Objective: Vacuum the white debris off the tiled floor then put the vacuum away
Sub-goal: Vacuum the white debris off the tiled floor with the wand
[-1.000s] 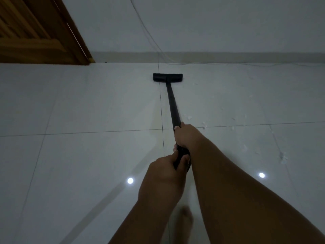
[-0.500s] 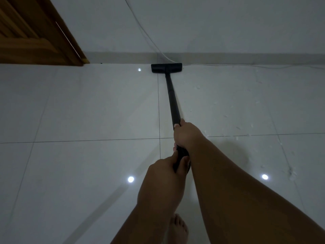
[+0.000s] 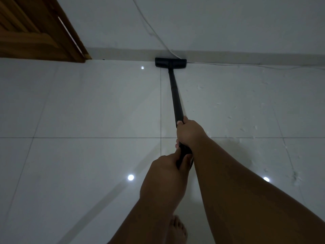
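Most of the view is the floor point(image 3: 88, 111), pale glossy tiles running up to the wall point(image 3: 228, 23), with a wooden door point(image 3: 35, 32) at the far left. The vacuum point(image 3: 175, 95) stretches from the person to its head point(image 3: 170, 62), which sits flat on the tiles at the foot of the wall. There a white cable point(image 3: 153, 32) comes down and trails off right.

The right hand point(image 3: 189, 132) holds the wand further along and the left hand point(image 3: 165, 173) holds its near end, each grip curled tight round the tube. A bare foot point(image 3: 177, 229) shows below.

Smallest is the debris point(image 3: 229, 117), white flecks scattered over the tiles right of the wand. The tiles to the left look clean, so the job seems partly done. The right side is left, then stowing the vacuum.
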